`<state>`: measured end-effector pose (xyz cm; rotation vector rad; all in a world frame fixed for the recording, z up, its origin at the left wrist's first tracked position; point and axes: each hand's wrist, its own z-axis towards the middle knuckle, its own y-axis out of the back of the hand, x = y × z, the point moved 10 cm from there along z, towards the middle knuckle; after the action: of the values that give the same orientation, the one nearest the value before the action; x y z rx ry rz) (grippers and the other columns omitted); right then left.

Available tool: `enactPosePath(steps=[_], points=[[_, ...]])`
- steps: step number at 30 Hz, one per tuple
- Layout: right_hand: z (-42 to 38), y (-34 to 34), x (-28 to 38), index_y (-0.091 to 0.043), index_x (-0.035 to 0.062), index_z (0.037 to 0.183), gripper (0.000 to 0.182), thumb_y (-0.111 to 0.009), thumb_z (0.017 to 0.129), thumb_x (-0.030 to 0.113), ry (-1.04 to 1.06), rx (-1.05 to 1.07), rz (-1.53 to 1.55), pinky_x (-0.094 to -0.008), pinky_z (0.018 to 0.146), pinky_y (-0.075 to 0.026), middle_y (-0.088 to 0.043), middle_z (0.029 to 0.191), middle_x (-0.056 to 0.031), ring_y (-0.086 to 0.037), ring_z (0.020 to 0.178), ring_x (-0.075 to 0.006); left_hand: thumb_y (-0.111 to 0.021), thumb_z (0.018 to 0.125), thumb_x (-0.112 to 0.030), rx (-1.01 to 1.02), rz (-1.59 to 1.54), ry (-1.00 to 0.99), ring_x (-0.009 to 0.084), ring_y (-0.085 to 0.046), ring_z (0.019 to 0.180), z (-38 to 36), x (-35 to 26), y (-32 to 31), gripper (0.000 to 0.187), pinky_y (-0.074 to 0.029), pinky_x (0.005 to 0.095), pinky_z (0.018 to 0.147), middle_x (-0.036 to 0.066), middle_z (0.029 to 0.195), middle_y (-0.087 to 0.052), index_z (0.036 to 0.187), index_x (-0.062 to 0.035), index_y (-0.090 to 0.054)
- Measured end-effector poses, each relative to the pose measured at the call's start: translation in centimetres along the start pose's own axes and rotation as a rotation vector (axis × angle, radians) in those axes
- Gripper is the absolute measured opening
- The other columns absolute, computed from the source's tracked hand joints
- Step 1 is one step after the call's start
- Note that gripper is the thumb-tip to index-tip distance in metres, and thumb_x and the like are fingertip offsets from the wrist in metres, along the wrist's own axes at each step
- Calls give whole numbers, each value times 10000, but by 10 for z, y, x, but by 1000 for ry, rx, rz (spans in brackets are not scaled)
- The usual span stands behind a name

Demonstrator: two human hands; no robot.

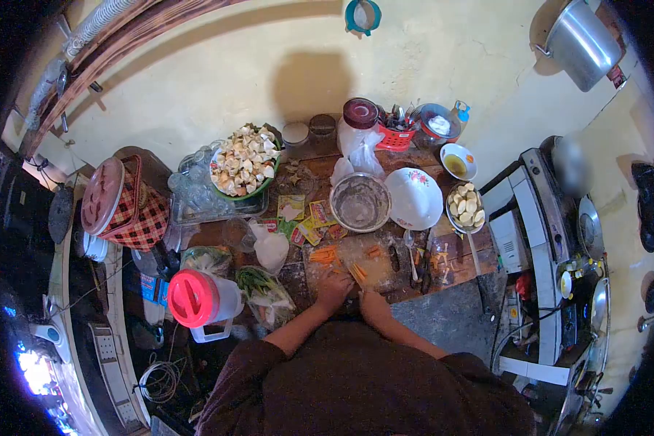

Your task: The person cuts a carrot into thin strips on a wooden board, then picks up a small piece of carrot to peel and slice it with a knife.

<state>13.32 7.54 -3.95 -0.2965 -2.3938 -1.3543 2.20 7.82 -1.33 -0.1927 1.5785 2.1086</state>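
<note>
On the wooden cutting board (381,270) lie thin carrot strips (325,255), with more carrot pieces (358,275) between my hands. My left hand (333,291) rests on the board, its fingers bent and pressed down on carrot at the near edge. Close to it on the right, my right hand (375,308) is closed around what looks like a knife, mostly hidden by the fingers and carrot. Beyond the board stands a flour-dusted metal bowl (360,203). A white flowered bowl (416,199) sits beside it.
A spoon (412,260) lies right of the board, near a pan of pale peeled pieces (465,207). Seasoning packets (312,225) and bagged greens (264,294) are to the left. A red-lidded jug (205,301) stands at the front left, and a heaped basin (245,161) behind.
</note>
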Motion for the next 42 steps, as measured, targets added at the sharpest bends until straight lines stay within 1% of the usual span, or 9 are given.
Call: enactPosePath(steps=[6,8,15,21,30,32,33,38,42], points=[[4,-11,-5,-497,2,989,327,-403,889,299,40,2,-105,-510,665,-472,-609,793,-238,-605,753,-397,-606,734,-189,-32,-14,-20,174,-596,808,1,-5,8,101,-342,435,929,22,805,-618,734,-89,-616],[-4,6,3,-498,-16,913,282,-447,868,258,72,-82,-46,-507,627,-464,-594,724,-251,-587,677,-423,-594,739,-181,-57,-52,-10,173,-590,805,2,-4,10,97,-353,421,904,27,781,-609,719,-88,-617],[-8,10,0,-493,-32,903,272,-451,868,235,105,-62,72,-527,653,-439,-576,728,-282,-569,717,-447,-610,721,-199,-99,-35,-47,183,-590,836,2,-9,20,115,-366,401,896,36,810,-626,740,-87,-629],[-8,8,-3,-499,-35,897,282,-444,871,240,43,-4,54,-528,689,-438,-577,756,-292,-565,748,-457,-632,688,-196,-51,-42,-49,197,-594,833,4,-7,15,142,-378,410,889,44,812,-637,761,-74,-634],[-1,0,-3,-526,-44,908,328,-434,874,270,64,-11,25,-509,706,-456,-589,811,-284,-580,778,-437,-627,701,-161,-77,-71,-51,210,-598,817,0,-1,4,97,-386,435,886,48,813,-631,744,-74,-627],[7,-8,-11,-551,-2,877,302,-439,860,278,-10,6,-5,-498,665,-477,-616,781,-221,-607,741,-395,-622,709,-160,-115,-68,-68,216,-597,818,-2,-1,2,93,-384,443,889,49,807,-631,741,-73,-629],[8,-9,-11,-551,-2,877,302,-439,860,278,-10,5,-5,-498,665,-477,-616,781,-221,-607,741,-395,-622,709,-160,-115,-69,-70,216,-597,818,-2,-1,0,93,-384,443,889,49,807,-631,741,-73,-629],[9,-13,-6,-477,-15,1018,284,-426,857,214,63,-16,-126,-474,617,-494,-618,738,-221,-620,700,-376,-622,712,-165,-101,-78,-36,220,-589,826,0,-5,12,101,-390,439,876,52,798,-631,733,-66,-631],[5,-12,-10,-475,-7,950,264,-423,870,239,78,-18,-168,-486,646,-484,-610,723,-227,-605,702,-407,-628,704,-173,-68,-104,-42,217,-584,817,2,-4,9,109,-395,422,860,51,800,-627,736,-70,-628]])
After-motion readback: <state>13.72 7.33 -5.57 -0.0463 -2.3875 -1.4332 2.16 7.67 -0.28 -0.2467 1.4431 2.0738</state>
